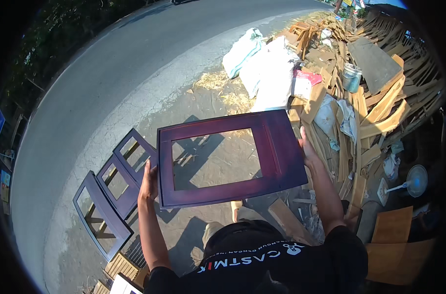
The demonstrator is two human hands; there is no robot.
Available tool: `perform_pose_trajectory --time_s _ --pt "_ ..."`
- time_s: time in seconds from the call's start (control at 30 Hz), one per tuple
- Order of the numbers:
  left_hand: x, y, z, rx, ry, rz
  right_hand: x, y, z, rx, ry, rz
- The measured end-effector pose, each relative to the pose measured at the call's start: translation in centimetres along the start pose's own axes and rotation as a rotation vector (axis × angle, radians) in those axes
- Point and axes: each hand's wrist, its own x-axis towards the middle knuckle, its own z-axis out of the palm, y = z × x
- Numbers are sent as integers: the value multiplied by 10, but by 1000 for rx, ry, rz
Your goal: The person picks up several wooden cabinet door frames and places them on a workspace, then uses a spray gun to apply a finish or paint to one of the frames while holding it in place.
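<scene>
A wooden frame (284,152), stained dark reddish purple with a large rectangular opening, is held up in front of my body. My left hand (149,181) grips its left edge, and my right hand (308,149) grips the right edge; the fingers behind the wood are partly hidden. Ground shows through the opening. Left of the held piece stand similar dark frames: one close behind my left hand (147,153), a middle frame (126,200) and a nearer frame (105,210). These lean in a row on slatted supports.
White sacks (272,68) and wood scraps (318,100) are heaped at the far right. A bucket (351,77) stands among the wood. At the right is a white fan (415,181), near brown boards (392,228). A paved road (85,108) curves past on the left.
</scene>
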Motion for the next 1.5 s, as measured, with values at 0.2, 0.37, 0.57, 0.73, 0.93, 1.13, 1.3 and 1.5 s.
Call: perform_pose_trajectory --time_s 0.2,0.37,0.57,0.73,0.93,1.13,1.3,1.5 --pt "82 59 -56 8 220 55 239 -80 69 -316 292 8" --pt "176 93 -127 -36 298 105 422 -144 109 -265 37 95" --pt "302 162 -174 -195 360 74 615 -186 134 -151 -140 162" --pt "395 212 -234 -227 392 80 758 -230 181 -185 -154 202" --pt "512 231 -320 -299 532 124 957 -276 268 -264 -401 164" --pt "540 279 -384 -425 792 263 1152 -285 406 -402 -577 265" --pt "529 302 -464 -506 972 327 1275 -255 570 -468 -825 361" --pt "491 319 -577 -650 1123 437 1369 -166 768 -561 -910 404"
